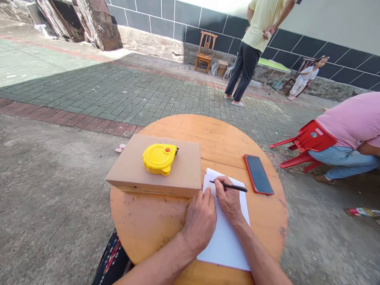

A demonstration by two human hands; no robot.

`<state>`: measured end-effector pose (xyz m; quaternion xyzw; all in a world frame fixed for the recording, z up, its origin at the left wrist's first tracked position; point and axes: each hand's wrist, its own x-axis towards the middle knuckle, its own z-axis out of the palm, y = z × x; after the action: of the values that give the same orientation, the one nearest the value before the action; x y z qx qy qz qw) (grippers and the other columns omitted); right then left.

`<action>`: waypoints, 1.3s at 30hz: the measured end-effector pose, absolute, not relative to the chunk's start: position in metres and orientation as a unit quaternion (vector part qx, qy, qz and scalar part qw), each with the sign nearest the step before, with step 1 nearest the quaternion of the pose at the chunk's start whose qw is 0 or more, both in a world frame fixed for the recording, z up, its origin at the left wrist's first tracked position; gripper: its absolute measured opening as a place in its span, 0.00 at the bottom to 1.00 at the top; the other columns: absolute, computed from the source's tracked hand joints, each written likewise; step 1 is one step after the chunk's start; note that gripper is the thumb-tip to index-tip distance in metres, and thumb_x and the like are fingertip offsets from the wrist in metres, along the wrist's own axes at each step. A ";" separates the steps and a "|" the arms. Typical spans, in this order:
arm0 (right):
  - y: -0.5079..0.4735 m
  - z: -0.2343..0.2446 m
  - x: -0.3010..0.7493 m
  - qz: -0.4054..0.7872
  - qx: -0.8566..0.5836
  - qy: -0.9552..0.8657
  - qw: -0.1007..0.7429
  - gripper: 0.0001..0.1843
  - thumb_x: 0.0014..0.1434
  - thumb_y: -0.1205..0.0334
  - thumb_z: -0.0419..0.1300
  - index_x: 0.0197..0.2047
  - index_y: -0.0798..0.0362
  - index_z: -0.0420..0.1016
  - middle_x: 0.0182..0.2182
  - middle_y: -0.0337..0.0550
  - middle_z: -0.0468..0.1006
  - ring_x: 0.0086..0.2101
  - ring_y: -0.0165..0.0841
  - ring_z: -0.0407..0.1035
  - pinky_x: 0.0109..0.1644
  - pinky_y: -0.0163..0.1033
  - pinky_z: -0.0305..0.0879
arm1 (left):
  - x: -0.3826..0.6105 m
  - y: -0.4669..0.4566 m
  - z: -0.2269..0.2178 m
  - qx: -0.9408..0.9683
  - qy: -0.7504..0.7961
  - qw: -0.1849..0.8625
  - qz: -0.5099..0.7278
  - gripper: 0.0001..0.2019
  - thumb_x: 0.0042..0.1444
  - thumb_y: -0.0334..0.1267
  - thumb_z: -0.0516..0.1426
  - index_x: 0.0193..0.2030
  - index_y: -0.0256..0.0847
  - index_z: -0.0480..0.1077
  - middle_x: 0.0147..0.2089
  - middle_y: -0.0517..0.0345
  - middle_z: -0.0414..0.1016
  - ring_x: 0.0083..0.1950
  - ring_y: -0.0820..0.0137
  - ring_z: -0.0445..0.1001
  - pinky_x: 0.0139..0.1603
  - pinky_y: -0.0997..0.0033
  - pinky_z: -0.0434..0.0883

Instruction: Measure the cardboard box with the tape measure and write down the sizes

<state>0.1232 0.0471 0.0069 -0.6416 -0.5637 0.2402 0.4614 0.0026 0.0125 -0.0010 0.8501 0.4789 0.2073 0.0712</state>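
A white sheet of paper (227,241) lies on the round wooden table (154,225). My right hand (228,198) is closed round a black pen (230,186) whose tip rests on the paper's upper left part. My left hand (200,217) lies flat, fingers together, on the paper's left edge. A flat cardboard box (133,172) sits just left of the paper, with a yellow tape measure (159,158) on top of it. A phone in a red case (258,174) lies screen up to the right of the paper.
A person in a pink shirt (353,122) sits on a low red plastic chair (305,144) at the right. A standing person (252,47), a wooden chair (205,51) and a child (305,77) are farther off by the tiled wall. Paved ground surrounds the table.
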 end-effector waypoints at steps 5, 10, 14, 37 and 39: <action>0.048 0.004 0.124 0.237 -0.642 -0.567 0.459 0.11 0.63 0.57 0.53 0.30 0.50 0.69 0.24 0.37 0.72 0.26 0.32 0.64 0.30 0.37 0.60 | 0.003 0.013 0.000 0.852 0.476 0.073 0.207 0.15 0.58 0.25 0.51 0.51 0.33 0.70 0.54 0.45 0.74 0.50 0.56 0.71 0.47 0.58 0.73; 0.048 0.003 0.124 0.238 -0.642 -0.571 0.453 0.11 0.63 0.57 0.53 0.30 0.50 0.69 0.25 0.37 0.73 0.26 0.32 0.65 0.30 0.37 0.59 | 0.003 0.013 -0.001 0.850 0.477 0.079 0.208 0.15 0.57 0.24 0.52 0.51 0.32 0.69 0.54 0.45 0.73 0.49 0.57 0.72 0.48 0.57 0.73; 0.047 0.003 0.124 0.242 -0.642 -0.573 0.448 0.11 0.63 0.57 0.53 0.31 0.50 0.69 0.26 0.37 0.74 0.25 0.31 0.64 0.28 0.36 0.58 | 0.003 0.012 -0.001 0.851 0.477 0.080 0.206 0.15 0.57 0.24 0.52 0.50 0.33 0.69 0.52 0.45 0.74 0.50 0.56 0.71 0.49 0.56 0.72; 0.049 -0.002 0.126 0.241 -0.629 -0.589 0.446 0.11 0.64 0.57 0.53 0.31 0.51 0.70 0.26 0.37 0.71 0.28 0.32 0.64 0.34 0.37 0.61 | 0.003 0.012 -0.003 0.848 0.477 0.095 0.211 0.16 0.57 0.22 0.51 0.52 0.29 0.69 0.51 0.43 0.74 0.52 0.55 0.71 0.50 0.55 0.74; 0.049 -0.002 0.126 0.242 -0.628 -0.590 0.446 0.11 0.64 0.57 0.53 0.31 0.51 0.70 0.26 0.36 0.71 0.28 0.32 0.64 0.34 0.37 0.61 | 0.002 0.012 -0.003 0.849 0.476 0.096 0.210 0.17 0.58 0.22 0.51 0.53 0.28 0.68 0.52 0.42 0.74 0.53 0.55 0.71 0.50 0.55 0.74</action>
<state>0.1261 0.0490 -0.0017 -0.6279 -0.5901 0.2418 0.4460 0.0022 0.0121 -0.0032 0.8486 0.4757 0.2104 0.0965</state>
